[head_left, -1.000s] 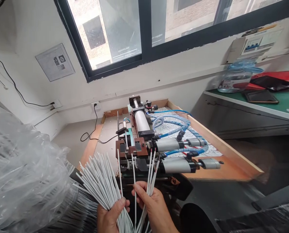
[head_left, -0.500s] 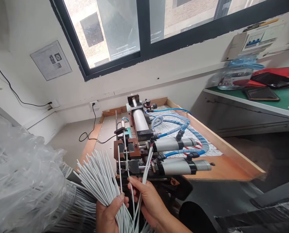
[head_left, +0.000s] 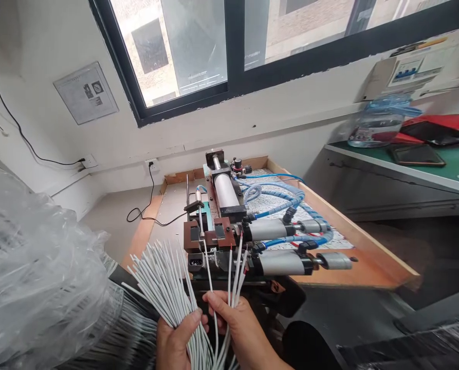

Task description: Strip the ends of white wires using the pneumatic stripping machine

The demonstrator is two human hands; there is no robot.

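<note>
My left hand (head_left: 181,334) is closed around a thick bundle of pale grey cables (head_left: 163,280), their cut ends fanned upward. Between thumb and fingers, my right hand (head_left: 233,318) pinches a single pale cable (head_left: 209,272). Its tip reaches up to the gap between the jaws of a pneumatic machine (head_left: 223,234). Several more cables (head_left: 236,277) stand up out of the same hand, with red inner wires showing at their ends. The lower lengths of the cables run together below both hands, partly out of the frame.
The machine's silver cylinders (head_left: 281,263) and blue hoses (head_left: 279,208) sit in a wood-edged tray (head_left: 383,270). Plastic-wrapped cable bundles (head_left: 32,267) crowd the left. At right, a green table (head_left: 455,167) bears a water jug (head_left: 379,121) and a phone (head_left: 416,154).
The jaws' right side has moved right, and rods now show at the right ends of the two front cylinders. The cables in my right hand have spread, showing red tips.
</note>
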